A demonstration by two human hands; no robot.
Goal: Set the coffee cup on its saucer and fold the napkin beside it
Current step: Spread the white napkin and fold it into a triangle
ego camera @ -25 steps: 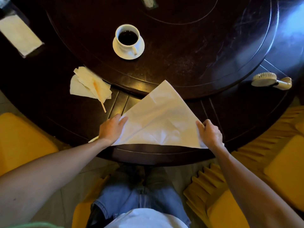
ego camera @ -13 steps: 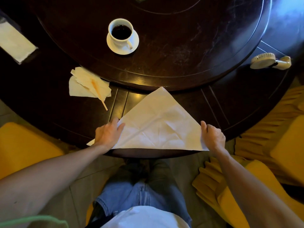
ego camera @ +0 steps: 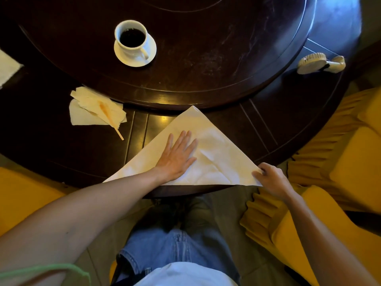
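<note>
Napkin [ego camera: 214, 153]: triangle, near desk [ego camera: 206, 58] edge. L hand [ego camera: 177, 156] flat, fingers spread, pressing centre. R hand [ego camera: 270, 179] pinching its right corner. Cup [ego camera: 131, 41] on saucer [ego camera: 151, 50].

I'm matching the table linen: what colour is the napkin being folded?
Plain cream-white, no pattern; the napkin shows best in the head view.

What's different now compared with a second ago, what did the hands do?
The left hand left the napkin's left corner and moved inward, now lying flat, palm down, on the middle of it. The right hand still pinches the right corner. The napkin remains a triangle; the coffee cup still sits on its saucer.
</note>
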